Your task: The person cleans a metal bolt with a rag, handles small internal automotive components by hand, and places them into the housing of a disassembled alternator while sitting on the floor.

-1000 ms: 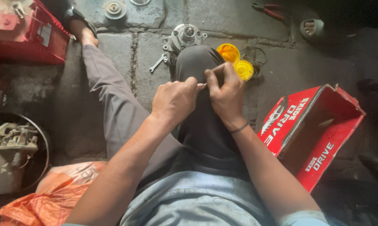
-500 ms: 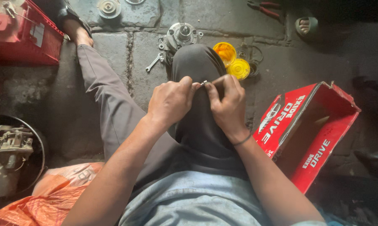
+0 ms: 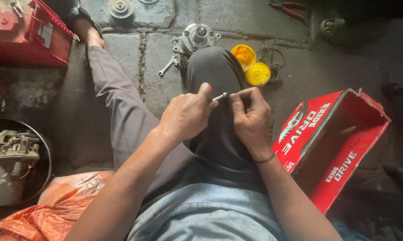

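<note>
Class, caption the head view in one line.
Both hands, left hand and right hand, pinch a small metal pin over a raised knee.

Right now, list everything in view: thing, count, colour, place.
small metal part: 1, silver, between both hands over the knee
round lids: 2, yellow, floor past the knee
metal housing: 1, grey, floor beyond the knee
spanner: 1, silver, beside the housing
cardboard box: 1, red, open, right
crate: 1, red, upper left
pliers: 1, red-handled, top
plastic bag: 1, orange, lower left
left hand: grip on the part
right hand: grip on the part
</note>
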